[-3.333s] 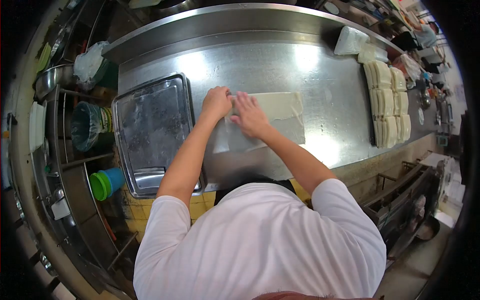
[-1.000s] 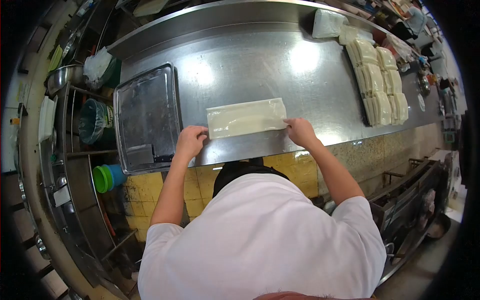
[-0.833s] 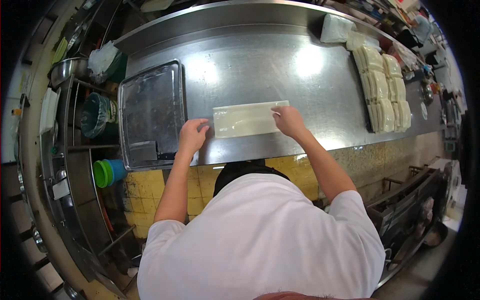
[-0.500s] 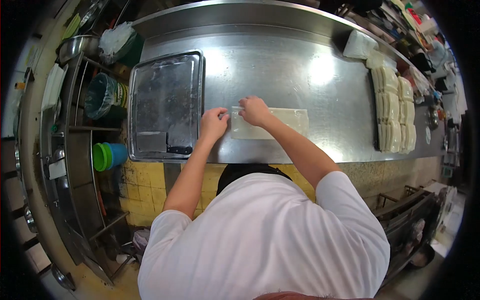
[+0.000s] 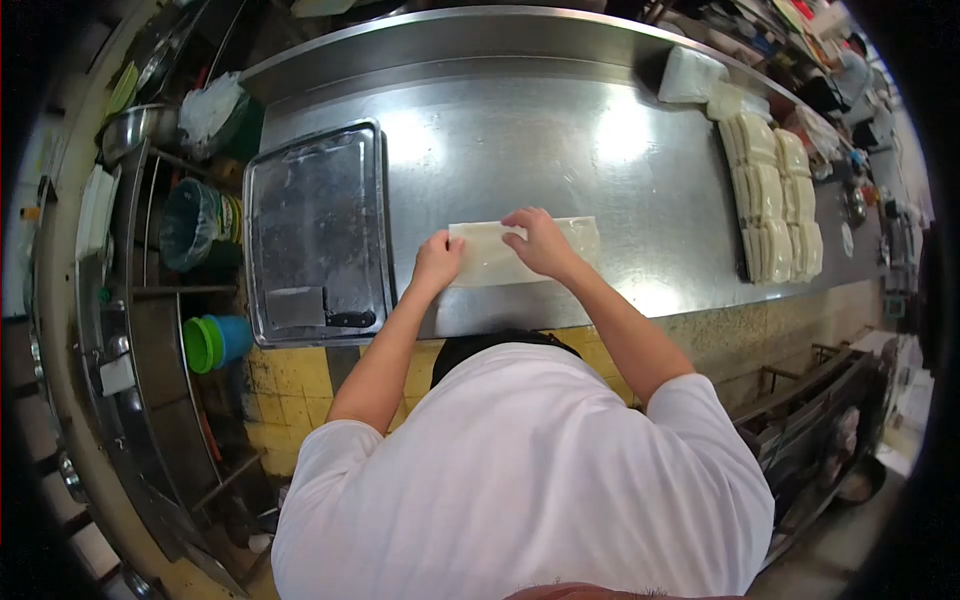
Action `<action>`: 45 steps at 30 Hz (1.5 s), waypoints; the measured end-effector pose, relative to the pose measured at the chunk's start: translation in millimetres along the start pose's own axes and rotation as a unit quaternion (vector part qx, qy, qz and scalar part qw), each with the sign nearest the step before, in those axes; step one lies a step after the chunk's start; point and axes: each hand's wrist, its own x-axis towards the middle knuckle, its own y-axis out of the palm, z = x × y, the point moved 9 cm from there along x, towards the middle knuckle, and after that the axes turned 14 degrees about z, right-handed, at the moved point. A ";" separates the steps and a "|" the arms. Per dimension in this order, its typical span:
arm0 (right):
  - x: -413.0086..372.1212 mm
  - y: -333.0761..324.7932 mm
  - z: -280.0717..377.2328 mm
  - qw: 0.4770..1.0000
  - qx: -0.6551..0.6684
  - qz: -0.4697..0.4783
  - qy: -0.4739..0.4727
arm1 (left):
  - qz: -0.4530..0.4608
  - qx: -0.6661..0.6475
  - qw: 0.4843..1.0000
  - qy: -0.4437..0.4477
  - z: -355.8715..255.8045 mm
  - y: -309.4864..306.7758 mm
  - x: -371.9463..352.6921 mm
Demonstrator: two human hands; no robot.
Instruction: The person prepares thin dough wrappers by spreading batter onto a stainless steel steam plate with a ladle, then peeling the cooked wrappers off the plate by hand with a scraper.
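On the steel worktop in front of me lies a flat, pale rectangular packet [image 5: 490, 262] in clear, shiny plastic. My left hand [image 5: 438, 262] is closed on its left end, with thumb and fingers at the edge. Over the packet's middle, my right hand [image 5: 543, 246] has its thumb and fingers apart, fingertips close above the plastic. A large dark metal tray [image 5: 315, 200] sits left of my hands. In its near part rests a cleaver [image 5: 298, 306] with a black handle.
Stacked pale packets [image 5: 770, 200] stand in rows at the right end of the worktop [image 5: 500, 130]. White plastic bags [image 5: 692, 77] lie behind them. A raised rim runs along the back. To the left, a shelf rack holds green and blue tubs [image 5: 215, 342] and a lined bucket [image 5: 195, 225].
My right hand has shifted from the packet's left end to over its middle, and its fingers have spread. My left hand has come onto the left end. The view has turned slightly.
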 end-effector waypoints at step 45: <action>-26.4 79.8 67.0 0.988 0.152 0.002 0.034 | -0.262 0.378 0.880 0.118 -202.1 -311.0 -169.9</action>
